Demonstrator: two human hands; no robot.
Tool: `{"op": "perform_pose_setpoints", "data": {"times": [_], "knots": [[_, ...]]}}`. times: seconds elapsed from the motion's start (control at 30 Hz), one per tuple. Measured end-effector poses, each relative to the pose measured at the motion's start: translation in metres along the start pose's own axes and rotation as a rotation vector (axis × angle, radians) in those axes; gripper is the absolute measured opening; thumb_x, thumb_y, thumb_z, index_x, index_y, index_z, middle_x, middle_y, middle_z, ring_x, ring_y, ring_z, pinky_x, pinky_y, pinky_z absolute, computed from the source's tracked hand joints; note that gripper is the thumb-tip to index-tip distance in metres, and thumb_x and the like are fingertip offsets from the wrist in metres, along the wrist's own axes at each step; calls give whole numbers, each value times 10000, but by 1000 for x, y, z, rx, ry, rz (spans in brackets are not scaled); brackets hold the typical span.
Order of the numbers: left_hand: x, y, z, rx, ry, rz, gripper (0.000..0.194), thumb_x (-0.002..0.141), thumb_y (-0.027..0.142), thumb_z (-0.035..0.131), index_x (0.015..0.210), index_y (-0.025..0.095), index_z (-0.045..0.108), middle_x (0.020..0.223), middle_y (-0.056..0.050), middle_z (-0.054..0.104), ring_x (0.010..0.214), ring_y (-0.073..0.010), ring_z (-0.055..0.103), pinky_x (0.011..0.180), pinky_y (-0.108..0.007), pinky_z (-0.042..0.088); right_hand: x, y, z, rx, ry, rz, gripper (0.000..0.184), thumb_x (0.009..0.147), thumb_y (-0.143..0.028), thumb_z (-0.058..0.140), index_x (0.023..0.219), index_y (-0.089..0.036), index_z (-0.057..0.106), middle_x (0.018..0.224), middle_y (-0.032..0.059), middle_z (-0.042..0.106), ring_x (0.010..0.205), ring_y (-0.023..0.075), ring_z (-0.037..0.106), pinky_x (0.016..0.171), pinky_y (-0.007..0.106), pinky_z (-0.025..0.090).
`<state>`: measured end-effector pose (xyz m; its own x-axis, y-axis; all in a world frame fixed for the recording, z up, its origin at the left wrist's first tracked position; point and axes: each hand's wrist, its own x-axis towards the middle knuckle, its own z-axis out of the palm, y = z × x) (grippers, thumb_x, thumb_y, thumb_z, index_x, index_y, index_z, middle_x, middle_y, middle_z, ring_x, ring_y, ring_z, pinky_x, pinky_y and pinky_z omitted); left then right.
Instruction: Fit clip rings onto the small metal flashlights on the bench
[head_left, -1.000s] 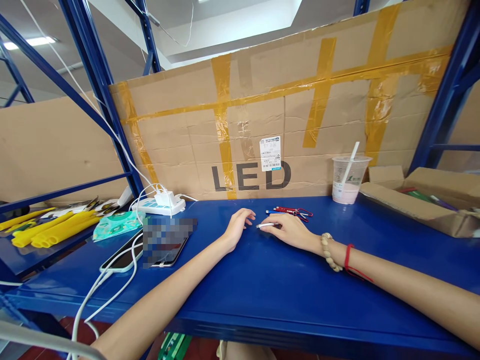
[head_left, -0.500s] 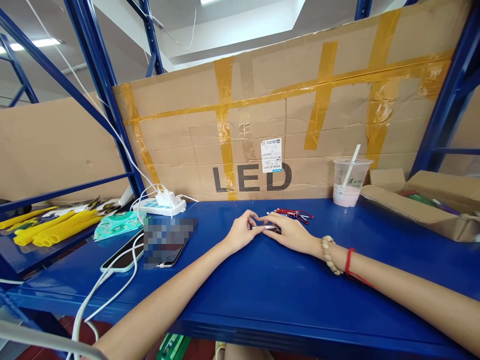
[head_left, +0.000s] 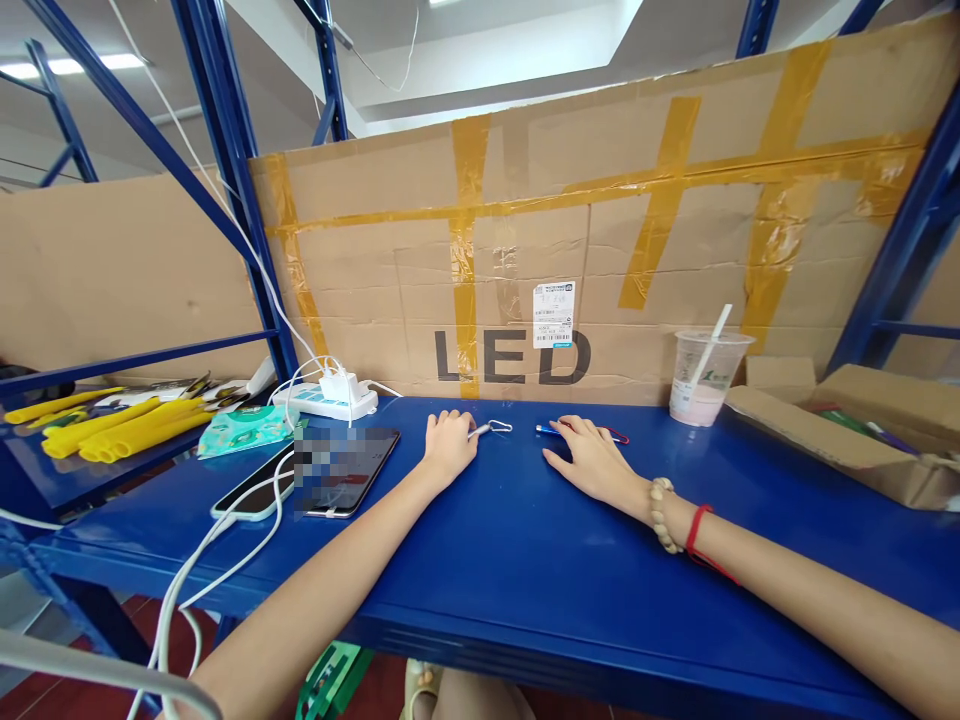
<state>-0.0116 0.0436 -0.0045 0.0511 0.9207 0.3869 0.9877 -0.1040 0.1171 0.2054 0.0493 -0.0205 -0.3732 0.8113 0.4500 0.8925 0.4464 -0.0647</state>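
Note:
My left hand (head_left: 448, 448) rests on the blue tabletop with its fingers curled round one end of a slim silver clip (head_left: 495, 427); the clip's thin wire-like loop sticks out to the right. My right hand (head_left: 589, 455) lies palm down farther right, its thumb spread away from the fingers. Beneath those fingers are small clips: a blue end (head_left: 546, 430) shows on the left and a red loop (head_left: 621, 437) on the right. The hand covers the rest of them.
A tablet (head_left: 360, 470), a phone (head_left: 259, 490) and a white power strip (head_left: 300, 400) with cables lie left, near yellow tubes (head_left: 135, 430). At right stand a drink cup with straw (head_left: 705, 375) and an open cardboard box (head_left: 817, 430). Taped cardboard (head_left: 375, 290) walls the back.
My hands were together over a silver item and have moved apart. The left went left with the silver clip; the right now lies over the red and blue clips. The view shifted slightly.

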Motion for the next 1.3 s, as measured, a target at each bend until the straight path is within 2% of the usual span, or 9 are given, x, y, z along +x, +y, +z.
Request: {"op": "perform_pose_setpoints", "data": {"times": [0.2, 0.37, 0.5, 0.63, 0.73, 0.8, 0.9, 1.0, 1.3], "knots": [[2, -10, -4, 52, 26, -96, 178, 815, 140, 461, 943, 119, 582, 1018, -137, 570, 1013, -281, 474, 874, -406, 294, 0, -1, 0, -31, -60, 38, 479, 865, -401, 384, 1237, -116, 480, 1253, 143, 486, 1153, 296, 425, 955, 440, 296], [2, -13, -4, 19, 47, -106, 239, 790, 82, 434, 997, 103, 551, 1047, -145, 542, 1041, -285, 453, 868, -402, 315, 1, -1, -2, 70, 6, -51, 360, 841, -320, 432, 1148, -164, 538, 1120, 102, 559, 1050, 252, 501, 903, 410, 351], [-2, -3, -7, -67, 52, 36, 203, 838, 157, 402, 996, 149, 530, 1040, -92, 534, 1013, -232, 472, 850, -357, 358, 3, 2, 3, 239, -3, -127, 278, 836, -238, 448, 1076, -176, 574, 1037, 78, 590, 959, 197, 552, 858, 357, 407], [-12, 17, -10, -142, -46, 332, 192, 838, 225, 466, 1023, 202, 511, 916, -11, 568, 877, -145, 530, 824, -258, 397, 7, 6, 7, 336, 10, -225, 242, 859, -242, 438, 1015, -172, 610, 977, 78, 613, 952, 197, 550, 871, 353, 414], [-18, 28, -8, -207, -85, 487, 232, 859, 277, 449, 1071, 190, 483, 937, -29, 570, 883, -161, 532, 786, -263, 421, 7, 4, 5, 413, -12, -314, 230, 867, -273, 451, 990, -160, 610, 937, 73, 614, 867, 178, 561, 818, 328, 446], [-18, 29, -7, -255, -105, 495, 233, 902, 337, 366, 1013, 180, 498, 945, -44, 574, 889, -177, 534, 779, -286, 424, 5, -1, 1, 413, -12, -374, 226, 876, -287, 445, 974, -164, 607, 914, 66, 610, 848, 175, 555, 799, 323, 453], [-14, 23, -6, -255, -140, 459, 365, 940, 368, 230, 850, 167, 521, 869, -51, 577, 833, -177, 545, 766, -302, 420, 1, -8, -6, 376, 28, -432, 234, 904, -285, 392, 983, -190, 591, 945, 54, 600, 899, 175, 539, 825, 322, 441], [-10, 16, -3, -243, -146, 464, 404, 942, 366, 222, 756, 160, 516, 807, -49, 568, 792, -176, 543, 755, -307, 414, -1, -12, -8, 342, 29, -441, 260, 922, -270, 342, 1033, -208, 569, 972, 49, 593, 913, 173, 539, 833, 325, 440], [-12, 17, -6, -251, -175, 499, 390, 938, 417, 225, 800, 182, 505, 820, -21, 569, 772, -164, 546, 704, -276, 408, 0, -8, -6, 351, 10, -436, 291, 938, -251, 282, 1093, -200, 522, 1008, 61, 564, 906, 167, 557, 812, 313, 453]]}}
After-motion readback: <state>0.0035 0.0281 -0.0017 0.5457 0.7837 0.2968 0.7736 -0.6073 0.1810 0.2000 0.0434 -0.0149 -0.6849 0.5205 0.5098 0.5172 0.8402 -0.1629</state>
